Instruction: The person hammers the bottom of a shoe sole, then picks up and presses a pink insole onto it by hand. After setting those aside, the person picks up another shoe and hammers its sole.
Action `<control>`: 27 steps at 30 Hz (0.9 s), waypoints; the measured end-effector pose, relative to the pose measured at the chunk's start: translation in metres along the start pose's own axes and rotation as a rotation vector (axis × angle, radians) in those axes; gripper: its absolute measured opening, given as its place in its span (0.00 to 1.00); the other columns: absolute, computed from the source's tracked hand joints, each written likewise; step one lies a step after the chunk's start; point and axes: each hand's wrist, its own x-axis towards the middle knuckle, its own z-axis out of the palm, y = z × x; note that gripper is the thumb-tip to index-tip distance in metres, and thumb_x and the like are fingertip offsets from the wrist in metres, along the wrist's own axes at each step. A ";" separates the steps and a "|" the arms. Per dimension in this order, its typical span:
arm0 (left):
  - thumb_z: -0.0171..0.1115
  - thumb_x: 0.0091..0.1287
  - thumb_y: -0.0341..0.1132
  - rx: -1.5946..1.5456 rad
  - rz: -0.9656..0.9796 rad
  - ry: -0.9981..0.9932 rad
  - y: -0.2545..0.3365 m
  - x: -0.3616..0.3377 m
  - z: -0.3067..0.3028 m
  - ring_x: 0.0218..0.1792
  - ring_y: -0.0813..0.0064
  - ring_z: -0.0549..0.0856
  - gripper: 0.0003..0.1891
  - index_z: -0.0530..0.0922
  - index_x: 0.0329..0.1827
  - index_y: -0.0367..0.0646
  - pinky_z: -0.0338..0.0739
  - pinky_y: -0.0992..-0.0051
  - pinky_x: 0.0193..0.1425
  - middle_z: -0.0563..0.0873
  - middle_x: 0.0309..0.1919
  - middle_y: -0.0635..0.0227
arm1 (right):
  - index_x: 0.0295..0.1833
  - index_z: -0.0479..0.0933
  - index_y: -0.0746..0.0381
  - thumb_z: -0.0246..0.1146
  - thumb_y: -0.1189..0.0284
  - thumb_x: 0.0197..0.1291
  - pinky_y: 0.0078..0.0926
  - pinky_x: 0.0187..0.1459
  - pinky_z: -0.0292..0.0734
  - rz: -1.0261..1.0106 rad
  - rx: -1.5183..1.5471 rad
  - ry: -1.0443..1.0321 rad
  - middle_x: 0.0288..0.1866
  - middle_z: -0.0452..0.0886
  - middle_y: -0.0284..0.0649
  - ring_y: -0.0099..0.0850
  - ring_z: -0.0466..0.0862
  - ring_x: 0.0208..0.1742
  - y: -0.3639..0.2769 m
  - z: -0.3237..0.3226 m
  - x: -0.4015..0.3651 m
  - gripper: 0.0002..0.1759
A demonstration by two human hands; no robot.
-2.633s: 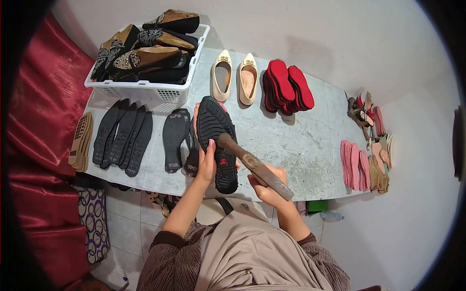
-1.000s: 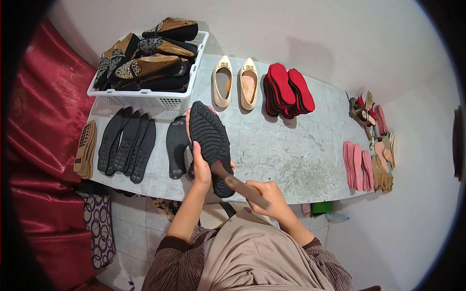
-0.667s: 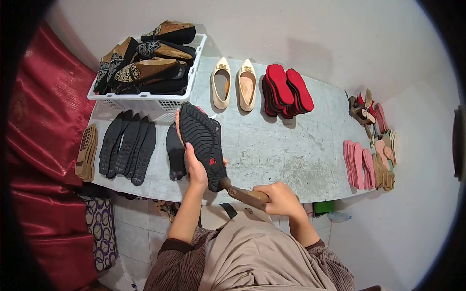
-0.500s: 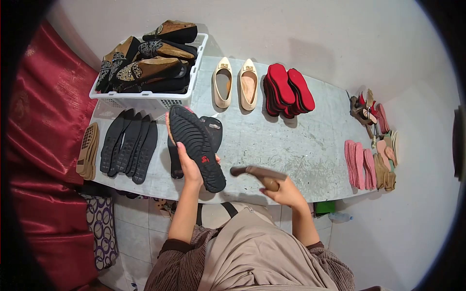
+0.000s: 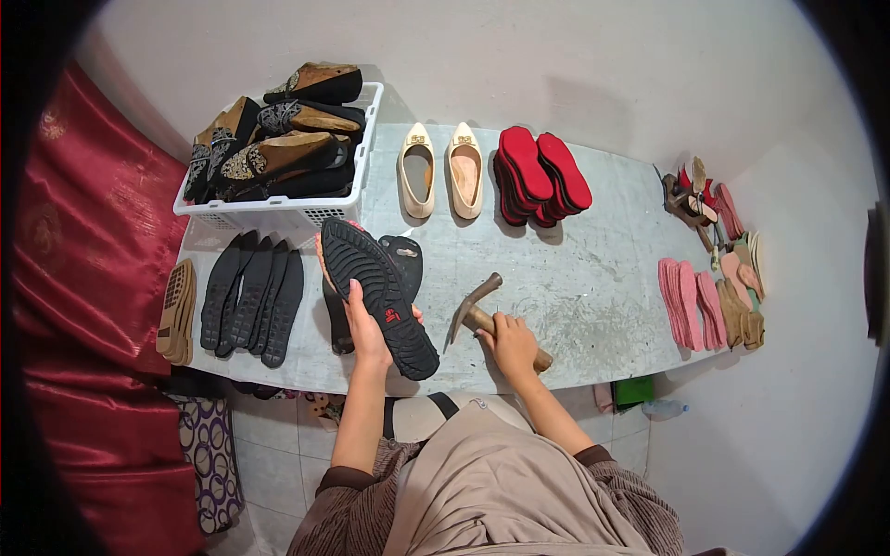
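My left hand [image 5: 371, 334] grips a shoe [image 5: 382, 295] whose ribbed black sole, with a red mark near the heel, is turned up toward me. Pinkish material shows along the shoe's left edge near the toe. Closed around the wooden handle of a hammer [image 5: 475, 313] is my right hand [image 5: 515, 348], low over the table to the right of the shoe. The hammer's curved metal head points away from me and to the left. Partly hidden behind the held shoe are dark sole-shaped pieces [image 5: 405, 262] on the table.
A white basket [image 5: 369, 139] at the back left holds shoes on wooden lasts. Cream shoes [image 5: 416, 181] and red insoles [image 5: 526, 165] line the back. Black soles [image 5: 278, 306] and brown soles [image 5: 174, 315] lie left; pink insoles [image 5: 681, 301] lie right.
My right hand has moved left and forward, lowering the hammer toward the table and turning its head away from me. The shoe stays in my left hand, tilted slightly differently.
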 end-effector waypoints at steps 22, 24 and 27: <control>0.56 0.65 0.23 0.053 0.221 -0.106 -0.030 -0.001 0.006 0.47 0.74 0.81 0.16 0.71 0.55 0.36 0.77 0.75 0.51 0.80 0.46 0.65 | 0.60 0.69 0.64 0.65 0.69 0.60 0.19 0.51 0.71 0.473 1.609 -0.690 0.49 0.78 0.32 0.18 0.76 0.48 -0.054 -0.069 -0.025 0.24; 0.57 0.64 0.22 0.103 0.211 -0.114 -0.029 0.001 0.002 0.46 0.74 0.81 0.17 0.71 0.56 0.36 0.77 0.75 0.51 0.80 0.46 0.65 | 0.56 0.72 0.66 0.66 0.70 0.58 0.19 0.50 0.71 0.485 1.595 -0.625 0.48 0.79 0.33 0.18 0.76 0.46 -0.044 -0.065 -0.032 0.22; 0.59 0.61 0.21 0.136 0.183 -0.124 -0.031 0.005 0.001 0.45 0.74 0.81 0.18 0.71 0.55 0.35 0.77 0.75 0.52 0.80 0.47 0.64 | 0.53 0.75 0.66 0.67 0.71 0.57 0.19 0.49 0.71 0.544 1.550 -0.577 0.45 0.80 0.32 0.19 0.77 0.43 -0.027 -0.067 -0.035 0.19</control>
